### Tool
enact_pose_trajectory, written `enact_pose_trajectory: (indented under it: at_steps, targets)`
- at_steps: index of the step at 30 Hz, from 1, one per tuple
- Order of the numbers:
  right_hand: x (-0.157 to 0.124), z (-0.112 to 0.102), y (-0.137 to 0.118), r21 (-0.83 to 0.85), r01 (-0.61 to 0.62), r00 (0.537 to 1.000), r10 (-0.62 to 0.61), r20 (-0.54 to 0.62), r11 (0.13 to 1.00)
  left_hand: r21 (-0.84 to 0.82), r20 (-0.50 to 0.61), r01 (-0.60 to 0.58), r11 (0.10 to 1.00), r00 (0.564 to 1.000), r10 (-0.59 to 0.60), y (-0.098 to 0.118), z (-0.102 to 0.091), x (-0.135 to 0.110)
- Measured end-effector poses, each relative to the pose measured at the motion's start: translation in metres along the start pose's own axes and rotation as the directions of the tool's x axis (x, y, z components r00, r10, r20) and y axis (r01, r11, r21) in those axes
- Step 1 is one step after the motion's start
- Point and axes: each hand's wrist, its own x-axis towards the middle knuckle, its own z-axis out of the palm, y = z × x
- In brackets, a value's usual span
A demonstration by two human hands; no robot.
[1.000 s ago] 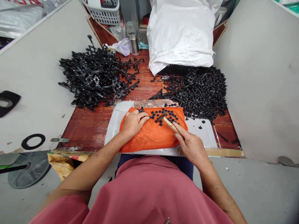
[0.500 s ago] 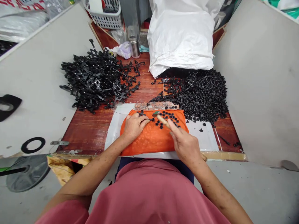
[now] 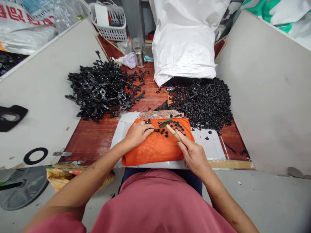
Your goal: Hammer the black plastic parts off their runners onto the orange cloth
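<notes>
Black part seems unfinished, pinched by the left hand, hammer gripped in the right hand, loose studs remaining.

The right hand and its small hammer with a pale wooden handle are a bit nearer to the left hand than they were a second ago, and the hammer's head, which looked brown and thin then, now shows a wide green side. The whole view has tipped up, so the shiny red-brown wooden counter sits lower in it. More can be seen of the whitish plastic bag with red letters at the top left and the green and white bag at the top right.
</notes>
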Motion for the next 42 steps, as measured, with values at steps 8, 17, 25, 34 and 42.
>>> enact_pose_trajectory:
  at_steps: [8,17,25,34,42]
  targets:
    - [-0.056,-0.001,0.054,0.188,-0.189,0.981,0.194,-0.008,0.964,0.479,-0.285,0.307,0.822,0.94,-0.186,-0.029,-0.165,0.051]
    - [-0.06,0.015,0.061,0.154,-0.252,0.968,0.248,0.047,0.955,0.536,-0.121,0.167,0.828,0.985,-0.12,-0.036,-0.136,0.109]
    - [-0.056,0.007,0.052,0.137,-0.228,0.973,0.223,0.051,0.964,0.357,0.008,0.118,0.927,0.992,-0.129,-0.025,-0.027,0.135]
    - [-0.054,0.004,0.048,0.113,-0.229,0.973,0.224,0.055,0.967,0.174,0.311,-0.121,0.977,0.948,0.062,0.016,-0.029,0.055]
    - [-0.055,0.004,0.048,0.082,-0.244,0.968,0.239,0.072,0.966,0.14,0.361,-0.204,0.969,0.922,0.142,0.033,-0.029,0.035]
